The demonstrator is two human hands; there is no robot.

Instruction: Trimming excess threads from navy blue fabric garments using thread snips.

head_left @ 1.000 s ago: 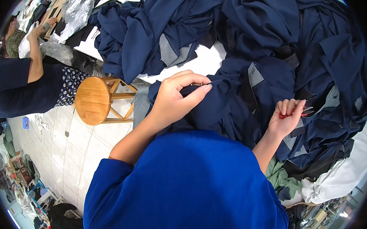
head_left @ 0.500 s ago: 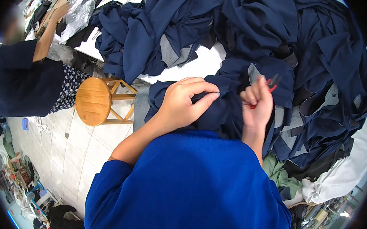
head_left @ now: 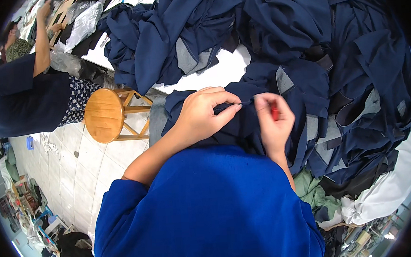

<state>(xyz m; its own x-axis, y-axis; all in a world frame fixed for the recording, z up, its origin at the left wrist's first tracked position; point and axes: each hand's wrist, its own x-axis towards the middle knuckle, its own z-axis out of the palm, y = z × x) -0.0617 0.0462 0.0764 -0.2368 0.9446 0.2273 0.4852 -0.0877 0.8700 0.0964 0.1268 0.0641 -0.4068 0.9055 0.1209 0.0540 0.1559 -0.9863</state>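
Observation:
My left hand [head_left: 203, 110] is closed, thumb and forefinger pinching an edge of the navy garment [head_left: 236, 126] in front of my body. Close by on the right, my right hand [head_left: 276, 122] has its thumb and forefinger together at the same edge; whether they grip cloth or a thread there is too small to tell. Red-handled thread snips [head_left: 274, 112] are tucked inside that hand, their blades mostly hidden by the fingers. The navy cloth spreads below and between both hands.
Heaped navy garments [head_left: 288, 20] with grey patches cover the white table [head_left: 230, 65]. Green cloth [head_left: 313, 190] and white cloth [head_left: 379, 198] lie at the right. A round wooden stool [head_left: 104, 116] stands at left, beside a person in a dark top [head_left: 25, 97]. Another person is farther back.
My right hand has moved left to the edge beside my left hand, and the snips have turned into its palm. The left hand stays nearly still. The person at left has shifted, arm raised.

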